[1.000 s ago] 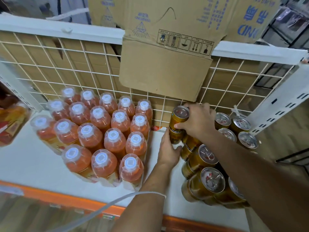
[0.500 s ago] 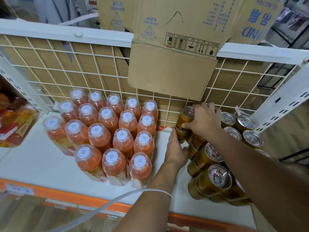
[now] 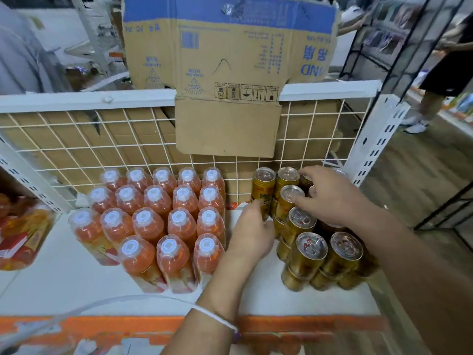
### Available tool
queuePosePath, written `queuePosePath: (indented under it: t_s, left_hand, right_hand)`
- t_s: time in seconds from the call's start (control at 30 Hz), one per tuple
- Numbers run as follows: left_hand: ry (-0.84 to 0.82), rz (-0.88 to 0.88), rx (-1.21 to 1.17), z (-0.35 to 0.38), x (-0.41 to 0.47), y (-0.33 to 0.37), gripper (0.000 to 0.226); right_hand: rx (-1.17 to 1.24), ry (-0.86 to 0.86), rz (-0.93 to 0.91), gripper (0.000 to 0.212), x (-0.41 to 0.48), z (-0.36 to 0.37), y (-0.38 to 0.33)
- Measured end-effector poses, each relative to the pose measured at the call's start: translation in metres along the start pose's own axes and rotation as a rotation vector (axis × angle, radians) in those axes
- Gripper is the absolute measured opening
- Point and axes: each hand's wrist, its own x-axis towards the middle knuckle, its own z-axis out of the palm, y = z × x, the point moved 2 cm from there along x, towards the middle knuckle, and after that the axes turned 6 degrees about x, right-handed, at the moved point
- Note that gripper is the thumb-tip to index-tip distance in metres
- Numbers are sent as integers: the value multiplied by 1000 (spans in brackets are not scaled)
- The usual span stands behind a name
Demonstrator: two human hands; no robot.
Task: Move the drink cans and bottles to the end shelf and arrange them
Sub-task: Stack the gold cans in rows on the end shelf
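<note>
Several orange drink bottles (image 3: 158,219) with white caps stand in rows on the white end shelf (image 3: 51,283). To their right, gold drink cans (image 3: 311,248) are stacked two high. One gold can (image 3: 265,178) stands at the back left of that stack, against the wire grid. My left hand (image 3: 252,231) presses against the left side of the can stack, fingertips on that back can. My right hand (image 3: 330,196) reaches over the cans with spread fingers touching the tops of the back ones. It hides a few cans beneath it.
A white wire grid (image 3: 76,149) backs the shelf, and a cardboard box (image 3: 227,73) hangs over its top rail. A white upright post (image 3: 376,139) bounds the right side. Orange packaged goods (image 3: 23,234) sit at the left. One person (image 3: 445,73) stands far right, another (image 3: 23,52) at the far left.
My right hand has set the gold can it gripped at the back left of the stack and let go, shifting right over the other can tops. My head moved back, widening the view.
</note>
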Motion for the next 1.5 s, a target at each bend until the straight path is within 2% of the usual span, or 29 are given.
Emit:
queuePosePath:
  t_s: [0.1, 0.17, 0.37, 0.47, 0.57, 0.7, 0.77, 0.97, 1.1, 1.17, 1.33, 1.5]
  left_hand:
    - [87, 99, 175, -32, -32, 22, 34]
    - [127, 95, 251, -50, -55, 33, 40]
    - [280, -105, 648, -84, -141, 19, 56]
    - [294, -214, 643, -95, -186, -2, 57]
    - [307, -310, 677, -116, -229, -23, 48]
    - [390, -421, 656, -164, -279, -60, 58]
    - [425, -442, 624, -191, -309, -82, 61]
    - [460, -496, 629, -288, -405, -163, 63]
    - [588, -616, 622, -354, -460, -213, 55]
    - [593, -616, 628, -381, -478, -239, 56]
    - [530, -593, 618, -423, -485, -289, 58]
    - [524, -554, 563, -448, -453, -332, 59]
  right_hand:
    - [-49, -29, -71, 54, -32, -11, -2]
    - [-79, -62, -135, 49, -50, -13, -9]
    - [-62, -92, -456, 59, -100, 2, -55]
    - [-50, -128, -571, 64, -126, 19, -92]
    - [-21, -163, -657, 65, -149, 28, -137]
    - [-15, -135, -753, 54, -164, 42, -194]
    - [-1, -135, -781, 50, -172, 54, -231]
    - [38, -236, -841, 68, -208, 114, -366]
    - [21, -289, -818, 67, -226, 152, -448]
    - [16, -300, -822, 67, -232, 167, -485]
    - [-29, -348, -793, 60, -232, 194, -545]
    - [-102, -337, -761, 69, -196, 215, -576]
